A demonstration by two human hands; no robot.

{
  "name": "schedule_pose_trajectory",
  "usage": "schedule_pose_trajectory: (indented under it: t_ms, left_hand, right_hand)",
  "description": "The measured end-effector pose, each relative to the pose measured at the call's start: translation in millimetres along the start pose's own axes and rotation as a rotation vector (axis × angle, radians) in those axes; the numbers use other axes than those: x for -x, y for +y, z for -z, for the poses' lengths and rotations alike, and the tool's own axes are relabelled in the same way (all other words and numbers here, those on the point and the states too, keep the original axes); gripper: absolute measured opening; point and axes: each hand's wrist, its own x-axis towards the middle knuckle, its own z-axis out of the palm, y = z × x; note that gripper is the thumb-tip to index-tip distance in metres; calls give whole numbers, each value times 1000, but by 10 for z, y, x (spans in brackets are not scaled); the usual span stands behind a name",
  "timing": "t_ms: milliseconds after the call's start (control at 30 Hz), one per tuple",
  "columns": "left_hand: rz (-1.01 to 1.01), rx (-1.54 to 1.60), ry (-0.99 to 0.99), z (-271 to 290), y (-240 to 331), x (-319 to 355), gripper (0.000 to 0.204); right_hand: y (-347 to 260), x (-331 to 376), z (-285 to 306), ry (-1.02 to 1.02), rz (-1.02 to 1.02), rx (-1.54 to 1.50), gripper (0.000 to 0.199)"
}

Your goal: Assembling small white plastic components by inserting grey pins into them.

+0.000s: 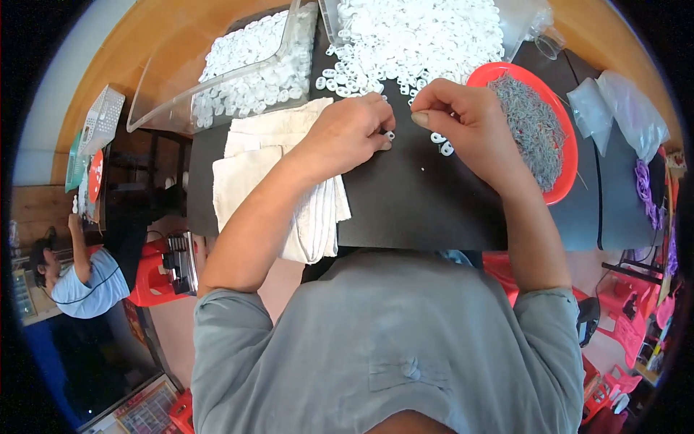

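- Right now, small white ring (pixel 390 134) pinched at left hand (pixel 352 134) fingertips, over the black mat (pixel 419 206) on the counter (pixel 166 29), mid-frame.
- Right hand (pixel 463 119) just beside it, thumb and fingers closed narrow, tips nearly meeting the left; what it pinches is too small to tell.
- Two more loose white rings (pixel 442 143) lie on the mat right under the right hand.
- Big pile of white rings (pixel 412 40) spread at the far edge of the mat, just beyond both hands.
- Clear plastic bin (pixel 238 72) far-left, tilted, also holding white rings.
- Folded white towel (pixel 282 188) under the left forearm, hanging over the counter's near edge.
- Red round tray (pixel 567 155) right of the right hand, heaped with thin grey metal pieces (pixel 531 126).
- Clear plastic bags (pixel 622 108) far right, crumpled; purple bits (pixel 645 189) beside them.
- White mesh basket (pixel 101 119) at the left counter edge, with a round red sign (pixel 95 176) below it.
- Another person (pixel 79 278) in a light blue shirt lower left, well apart.
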Motion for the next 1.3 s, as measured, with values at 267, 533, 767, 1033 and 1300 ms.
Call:
schedule_pose_trajectory:
  t_ms: [267,533,767,1033,1300]
  left_hand:
    - [-72,-40,15,-32,3,10,15]
    - [-11,1,32,-73,31,2,14]
    - [-2,-42,31,-92,36,4,13]
    - [-22,-111,25,-117,62,15,12]
    - [-58,-136,47,-111,74,38,8]
  right_hand:
    - [4,3,-17,27,24,-3,6]
    - [-33,0,-24,35,27,-17,7]
    - [-53,-5,-34,45,15,31,9]
    - [7,-4,-42,62,-6,1,8]
    - [31,-18,-64,117,33,6,8]
